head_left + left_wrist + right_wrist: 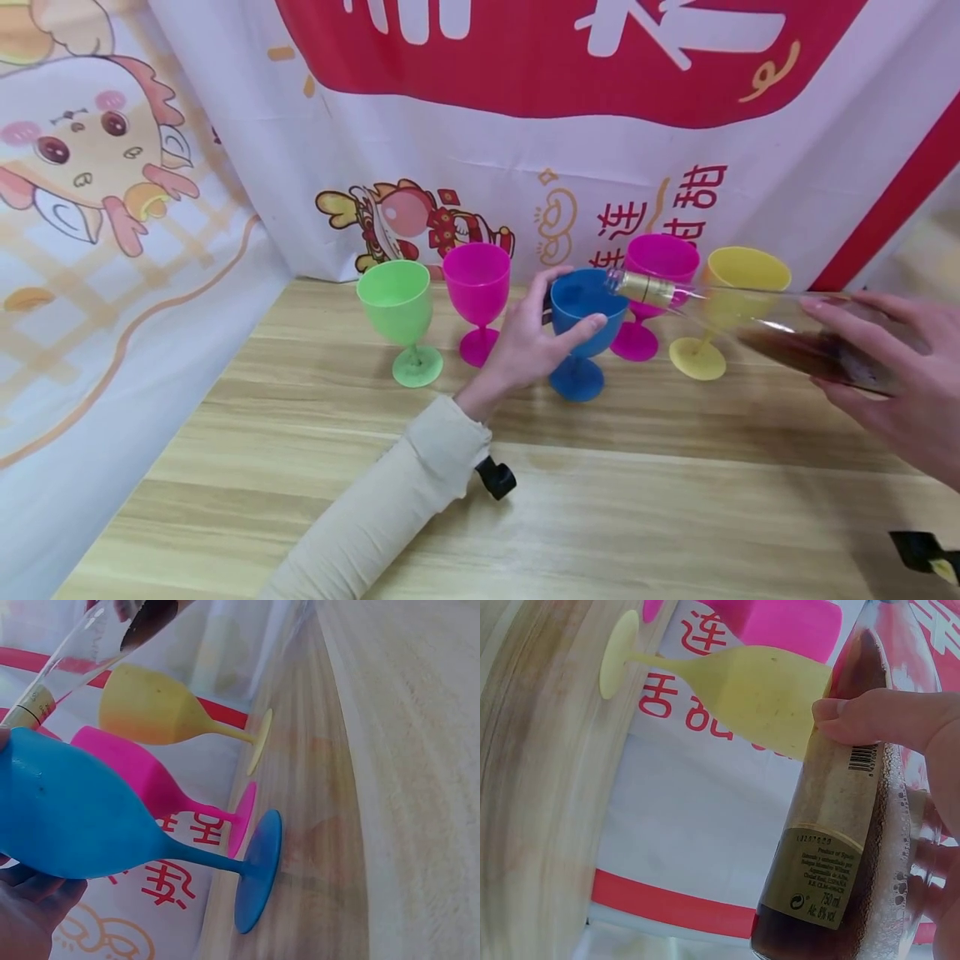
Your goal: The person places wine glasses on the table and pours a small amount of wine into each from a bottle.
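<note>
My left hand (pixel 525 340) grips the bowl of a blue goblet (pixel 576 379), thumb across the near side and fingers behind it. The goblet stands upright on the table on its round foot (pixel 259 874). In my right hand (pixel 911 358) is a clear glass wine bottle (pixel 787 340), tipped nearly level, its mouth at the goblet's rim. Dark liquid lies along the bottle's lower side, with foam (pixel 885 922) beside the glass in the right wrist view. The thumb (pixel 855 716) presses near the label (pixel 817 877). What the goblet holds is hidden.
Left of the blue goblet stand a green goblet (pixel 397 304) and a pink goblet (pixel 477 287). To its right are another pink goblet (pixel 637 342) and a yellow goblet (pixel 697 358). All rest on the wooden table (pixel 600 500), before a printed cloth (pixel 480 150).
</note>
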### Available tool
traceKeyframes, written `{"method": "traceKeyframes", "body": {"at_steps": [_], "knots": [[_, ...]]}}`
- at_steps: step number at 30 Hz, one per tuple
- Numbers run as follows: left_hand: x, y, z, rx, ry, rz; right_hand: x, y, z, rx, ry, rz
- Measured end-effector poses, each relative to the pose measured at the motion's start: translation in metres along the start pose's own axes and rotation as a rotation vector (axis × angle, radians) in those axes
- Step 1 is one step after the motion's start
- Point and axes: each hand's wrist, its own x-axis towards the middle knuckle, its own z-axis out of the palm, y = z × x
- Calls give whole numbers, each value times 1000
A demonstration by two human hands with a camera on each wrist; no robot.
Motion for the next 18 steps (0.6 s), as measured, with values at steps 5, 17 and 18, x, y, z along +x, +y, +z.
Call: {"method": "traceKeyframes", "body": {"at_steps": [5,17,18], "knots": [[-2,0,3,1,18,7,1,2,0,-5,60,-64],[-3,2,4,2,16,-9,0,2,1,-15,76,-68],[-4,2,3,-2,17,-11,1,2,1,-12,78,-68]]}}
